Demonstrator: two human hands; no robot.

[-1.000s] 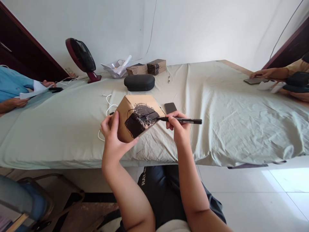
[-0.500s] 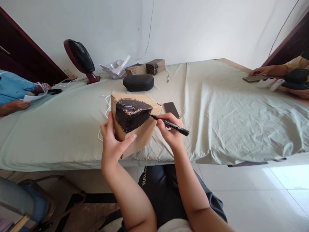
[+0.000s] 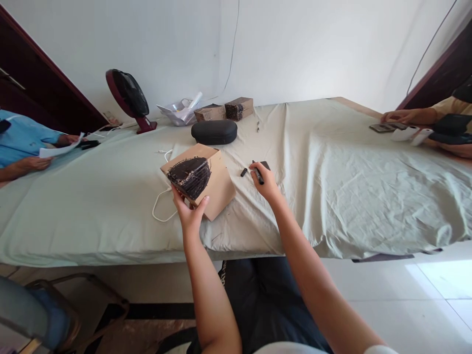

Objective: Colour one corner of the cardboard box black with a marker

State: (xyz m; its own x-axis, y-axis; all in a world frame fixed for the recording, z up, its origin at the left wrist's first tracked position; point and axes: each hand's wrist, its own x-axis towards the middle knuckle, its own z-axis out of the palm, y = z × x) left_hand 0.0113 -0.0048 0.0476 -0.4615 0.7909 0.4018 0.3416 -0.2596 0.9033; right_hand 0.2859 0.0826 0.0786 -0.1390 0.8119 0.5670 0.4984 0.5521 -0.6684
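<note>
A cardboard box point(image 3: 217, 184) with one face scribbled over in black ink sits tilted near the table's front edge. My left hand point(image 3: 190, 210) grips its near corner from below, fingers closed on the cardboard. My right hand point(image 3: 266, 183) lies further right on the cloth, fingers closed round a black marker point(image 3: 258, 174). The marker's tip points away from me, toward a small black cap point(image 3: 244, 172) lying on the cloth. A dark phone point(image 3: 264, 165) shows just behind my right hand.
The table point(image 3: 332, 167) is draped in a pale green cloth. At the back stand a dark red fan point(image 3: 130, 98), a black case point(image 3: 214, 132), two small boxes point(image 3: 224, 110) and clear wrapping. A white cable point(image 3: 161, 206) loops by the box. Other people's hands rest at both ends.
My right hand has drawn the marker away from the inked face and lowered it to the cloth beside the cap. My left hand has tipped the box down and away from me.
</note>
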